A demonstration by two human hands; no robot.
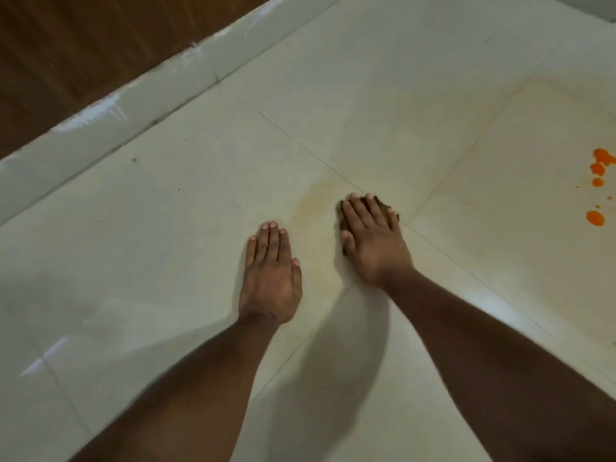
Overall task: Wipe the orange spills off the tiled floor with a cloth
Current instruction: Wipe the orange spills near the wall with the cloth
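Observation:
My right hand point(373, 241) lies flat with straight fingers on a small dark brown cloth point(386, 206), pressing it to the pale tiled floor point(186, 228); only the cloth's edges show around my fingers. My left hand point(271, 275) rests flat on the bare tile beside it, fingers together, holding nothing. A faint yellowish smear point(313, 201) marks the tile between and beyond the two hands. Bright orange spills point(598, 181) sit as several drops and blobs at the far right edge, well away from the cloth.
A pale tiled skirting point(140, 111) runs diagonally across the upper left, with a dark brown wooden surface point(66, 51) behind it. A few small dark specks point(134, 160) lie on the floor near the skirting. Grout lines cross under my hands.

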